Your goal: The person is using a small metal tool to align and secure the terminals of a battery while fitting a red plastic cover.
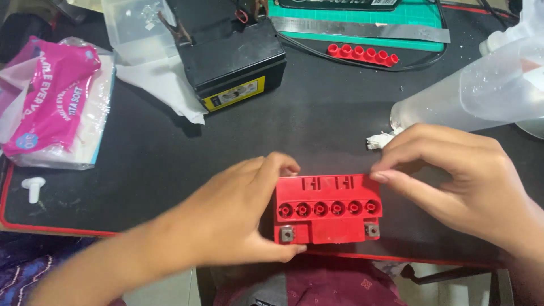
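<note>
Head view: a small red battery (327, 208) sits at the near edge of the black work mat (317, 130), top face up, with a row of six round filler ports and a metal terminal at each near corner. The left hand (241, 218) is curled round the battery's left end, thumb under the near corner, fingers over the far top edge; firm grip. The right hand (459, 181) is half closed, fingertips pinching the far right top corner of the same battery. Well beyond, a larger black battery (235, 54) with clip leads on it. A red strip of six caps (362, 54) lies by the green cutting mat (362, 22). Pink tissue pack (54, 99) far left; clear plastic bottle (481, 90) lying at right.
</note>
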